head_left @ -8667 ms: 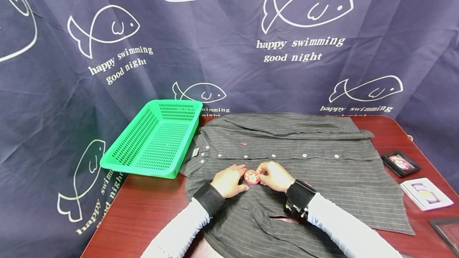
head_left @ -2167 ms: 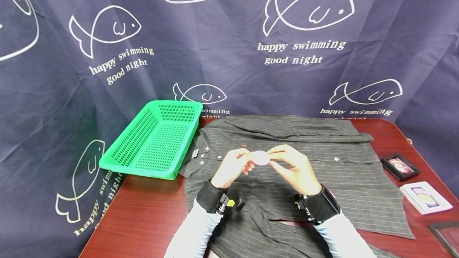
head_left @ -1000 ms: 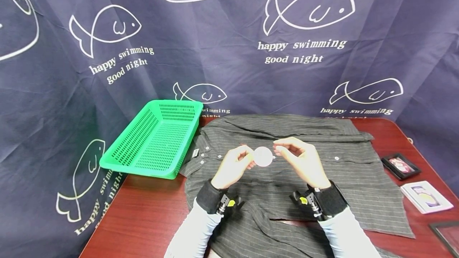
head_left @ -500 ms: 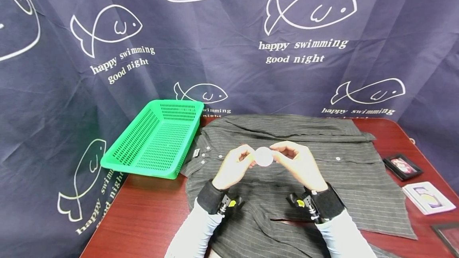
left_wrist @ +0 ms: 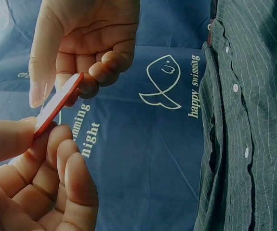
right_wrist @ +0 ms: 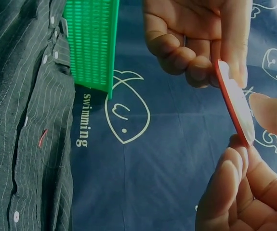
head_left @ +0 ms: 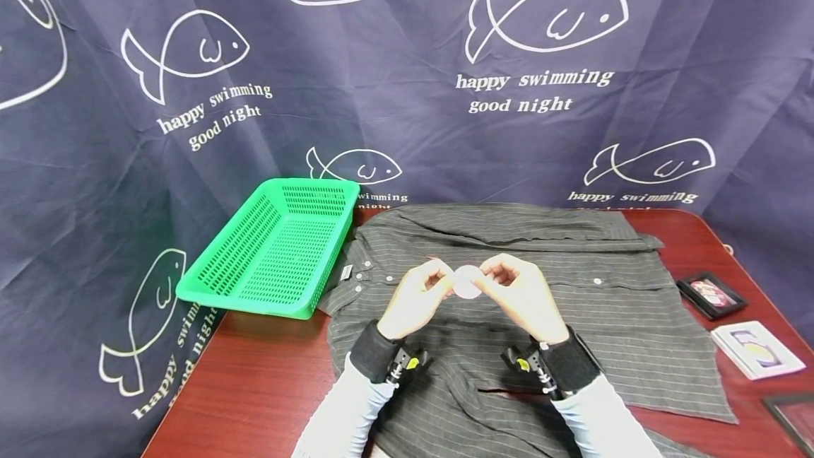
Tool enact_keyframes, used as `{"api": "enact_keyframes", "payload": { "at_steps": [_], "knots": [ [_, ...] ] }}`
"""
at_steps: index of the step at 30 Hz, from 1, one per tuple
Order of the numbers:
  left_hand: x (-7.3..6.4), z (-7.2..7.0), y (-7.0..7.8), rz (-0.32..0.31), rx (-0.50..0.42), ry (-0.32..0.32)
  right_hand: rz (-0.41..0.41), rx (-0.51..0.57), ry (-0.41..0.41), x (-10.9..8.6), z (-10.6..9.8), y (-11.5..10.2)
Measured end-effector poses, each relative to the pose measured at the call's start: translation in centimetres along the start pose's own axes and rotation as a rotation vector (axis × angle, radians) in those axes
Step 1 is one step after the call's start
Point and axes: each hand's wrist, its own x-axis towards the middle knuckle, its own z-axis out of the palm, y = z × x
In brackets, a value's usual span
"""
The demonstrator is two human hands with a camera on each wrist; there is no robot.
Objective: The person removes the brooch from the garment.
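Observation:
A round pin badge (head_left: 466,286) is held up over the dark striped shirt (head_left: 610,345), its white back facing up in the head view. My left hand (head_left: 412,299) pinches one side of it between thumb and fingers. On the opposite edge, my right hand (head_left: 526,302) pinches it; its thumb is beside the thin metal pin on the back. From the left wrist, the badge (left_wrist: 59,106) appears nearly edge-on, with a red rim and that pin rising near the right thumb. The right wrist view shows the badge (right_wrist: 235,103) tilted, its printed front hidden.
A green plastic basket (head_left: 280,253) stands at the left on the red-brown table (head_left: 254,366). Toward the right edge lie a small black frame (head_left: 710,295), a white box-like item (head_left: 757,350) and part of another dark frame (head_left: 791,415). A patterned dark curtain hangs behind.
The badge, lying picture side up on the shirt at first, has been lifted and turned white back up. My right hand came off its edge a second ago and has since taken hold of it again.

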Motion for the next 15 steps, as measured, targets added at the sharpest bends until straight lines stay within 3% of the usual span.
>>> {"api": "enact_keyframes", "payload": {
  "at_steps": [10, 15],
  "knots": [
    [-0.11, 0.01, -0.23, 0.035, -0.005, -0.001, 0.038, -0.016, -0.009, -0.14, 0.08, -0.15],
    [-0.11, 0.03, -0.29, 0.023, -0.009, -0.002, 0.036, -0.03, -0.024, -0.23, 0.02, -0.24]
  ]
}}
